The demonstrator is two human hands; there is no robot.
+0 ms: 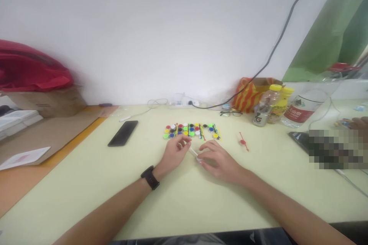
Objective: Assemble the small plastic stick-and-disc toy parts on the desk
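Note:
Over the table's middle, a thin white stick (pixel 193 153) slants between my hands. My left hand (pixel 174 152), with a black watch on its wrist, pinches the stick's upper end between thumb and fingertips. At the lower end, the thumb and index finger of my right hand (pixel 220 161) close on it, and the other fingers are curled loosely. Just beyond the hands lie rows of small round coloured discs (pixel 197 129) in red, white, yellow, blue, green and black, with thin coloured sticks among them. A red stick with a round middle (pixel 243 142) lies apart to the right.
A black phone (pixel 123 133) lies to the left. Glasses (pixel 231 113), a bottle with a yellow cap (pixel 266 106), a large water bottle (pixel 299 111) and a striped bag (pixel 244 93) stand along the right back. Another person's hand (pixel 360 123) shows at the right edge.

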